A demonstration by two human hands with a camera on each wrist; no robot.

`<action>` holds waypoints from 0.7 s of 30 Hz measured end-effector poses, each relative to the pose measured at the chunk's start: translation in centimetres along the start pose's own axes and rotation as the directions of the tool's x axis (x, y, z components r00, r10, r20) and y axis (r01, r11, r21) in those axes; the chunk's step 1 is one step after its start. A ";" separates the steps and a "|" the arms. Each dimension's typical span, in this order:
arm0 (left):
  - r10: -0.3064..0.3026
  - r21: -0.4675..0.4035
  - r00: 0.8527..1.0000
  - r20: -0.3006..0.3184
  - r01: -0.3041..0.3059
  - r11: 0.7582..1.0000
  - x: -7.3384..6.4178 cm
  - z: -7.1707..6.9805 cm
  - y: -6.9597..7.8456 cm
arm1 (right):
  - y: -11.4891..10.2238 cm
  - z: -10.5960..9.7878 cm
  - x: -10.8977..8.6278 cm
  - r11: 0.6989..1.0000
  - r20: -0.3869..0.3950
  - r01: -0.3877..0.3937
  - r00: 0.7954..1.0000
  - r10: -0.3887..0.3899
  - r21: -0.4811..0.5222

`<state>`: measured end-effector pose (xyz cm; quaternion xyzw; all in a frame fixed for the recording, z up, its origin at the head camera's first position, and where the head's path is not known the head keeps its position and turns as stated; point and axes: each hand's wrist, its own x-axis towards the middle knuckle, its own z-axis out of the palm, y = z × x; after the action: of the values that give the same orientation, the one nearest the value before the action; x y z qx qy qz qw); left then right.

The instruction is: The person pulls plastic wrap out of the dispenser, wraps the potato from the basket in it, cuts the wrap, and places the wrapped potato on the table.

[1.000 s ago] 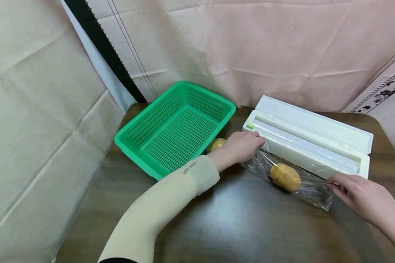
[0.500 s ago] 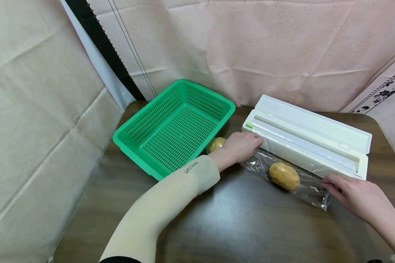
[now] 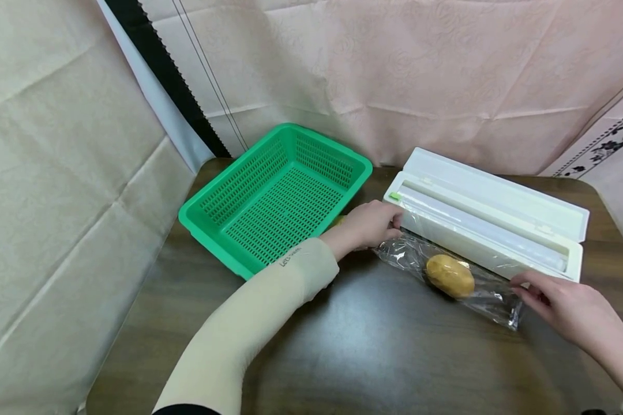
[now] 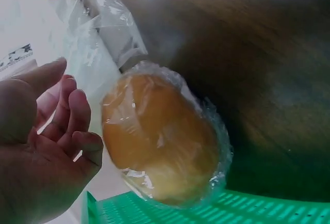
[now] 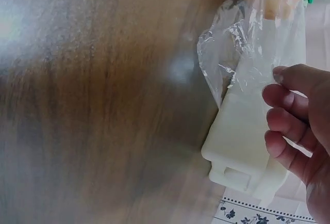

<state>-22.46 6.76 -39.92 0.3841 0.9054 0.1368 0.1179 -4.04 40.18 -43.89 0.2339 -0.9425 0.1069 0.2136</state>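
My left hand (image 3: 370,223) is at the wrap's upper left end. In the left wrist view its fingers (image 4: 80,105) are loosely bent with nothing between them. Beside it lies a potato (image 4: 162,139) in clear film, mostly behind the hand in the head view. A second potato (image 3: 450,275) lies under clear plastic wrap (image 3: 402,252) spread before the white wrap dispenser (image 3: 446,241). My right hand (image 3: 563,297) pinches the wrap's right edge between thumb and forefinger, its other fingers bent.
The dispenser's lid (image 3: 493,193) stands open behind its roll, with a small green piece (image 3: 394,196) at the left end. A green plastic basket (image 3: 223,265) stands at the back left. Cloth (image 3: 394,75) hangs behind the brown table (image 3: 374,357).
My left hand has let go of the wrap and moved slightly left, covering more of the wrapped potato. The wrap has settled lower around the other potato. My right hand has shifted slightly left.
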 end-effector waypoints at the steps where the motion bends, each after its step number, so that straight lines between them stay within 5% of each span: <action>1: 0.007 0.011 1.000 -0.015 -0.006 1.000 -0.1 -0.1 0.1 | 0.0 0.0 0.0 1.000 0.003 -0.001 1.000 0.001 0.002; 6: 0.162 0.162 0.982 -0.097 -0.146 0.976 -0.5 0.0 2.1 | 0.3 -0.5 -0.1 0.999 0.044 -0.046 0.998 0.046 -0.001; 10: 0.371 0.297 0.926 -0.075 -0.334 0.894 -0.9 0.9 4.5 | 0.3 -0.9 -0.3 0.998 0.052 -0.064 0.997 0.065 -0.016; 14: 0.477 0.386 0.879 -0.018 -0.434 0.814 -1.0 2.0 6.1 | 0.3 -1.0 -0.4 0.998 0.058 -0.064 0.996 0.065 -0.015; 16: 0.489 0.410 0.873 0.008 -0.448 0.794 -0.9 2.4 6.5 | 0.2 -1.0 -0.3 0.998 0.063 -0.061 0.996 0.062 -0.013; 21: 0.468 0.427 0.883 0.034 -0.436 0.792 -0.7 2.9 6.6 | -0.1 -0.9 0.1 0.999 0.055 -0.043 0.998 0.044 -0.027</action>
<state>-16.68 11.08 -40.30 0.6002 0.7986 -0.0243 -0.0373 -3.77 40.32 -42.99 0.2135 -0.9541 0.0930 0.1881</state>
